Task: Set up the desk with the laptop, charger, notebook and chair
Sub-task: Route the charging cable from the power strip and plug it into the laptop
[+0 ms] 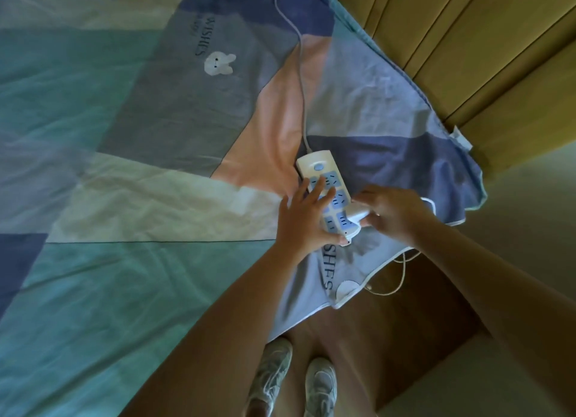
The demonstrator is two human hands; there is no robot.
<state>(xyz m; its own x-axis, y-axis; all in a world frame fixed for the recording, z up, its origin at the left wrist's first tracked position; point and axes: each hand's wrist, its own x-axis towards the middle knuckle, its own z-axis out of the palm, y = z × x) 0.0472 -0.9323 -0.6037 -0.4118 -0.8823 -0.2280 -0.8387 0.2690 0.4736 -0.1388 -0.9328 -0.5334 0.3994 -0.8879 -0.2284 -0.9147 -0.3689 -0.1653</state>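
Near the bed's [156,292] right edge the power strip [321,170] is pressed flat by the left hand [304,218] while the charger [358,216] is gripped by the right hand [392,212]; the strip may be dragged off if pulled crookedly

Bed [131,260] fills left and centre, covered by patchwork sheet [109,173] in teal, grey, pink, blue, white; rabbit print [219,62] near top. Padded tan headboard [467,42] right of bed. Brown wooden floor [414,317] below bed corner. Pale wall [530,217] beside headboard. Light dim.
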